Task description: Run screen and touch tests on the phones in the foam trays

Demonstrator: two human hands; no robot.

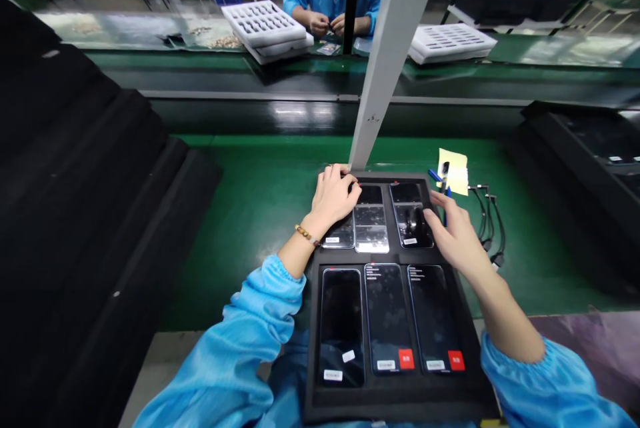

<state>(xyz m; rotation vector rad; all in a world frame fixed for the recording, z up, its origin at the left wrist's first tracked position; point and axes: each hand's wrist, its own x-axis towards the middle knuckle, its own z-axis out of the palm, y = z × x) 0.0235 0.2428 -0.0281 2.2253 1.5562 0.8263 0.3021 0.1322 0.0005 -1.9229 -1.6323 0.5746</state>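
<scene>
Black stack (100, 181): rising at the left of the green bench (250, 208).
Left hand (333, 195): reaching over the black tray's upper left corner, touching near the upper left phone (340, 231); whether its grip is closing on anything, I cannot tell.
Black tray (400, 408): lying between the hands, extending over the bench's near edge and carrying six phones in two rows of three.
Lower phones: showing white labels; the middle one (389, 315) and right one (431, 315) are also bearing red stickers.
Right hand (455, 235): touching the tray's right side beside the upper right phone (406, 211), thumb and forefinger standing apart; whether its grip is tightening, I cannot tell.
Yellow paper (459, 178): lying beyond the right hand, near black cables (502, 231).
</scene>
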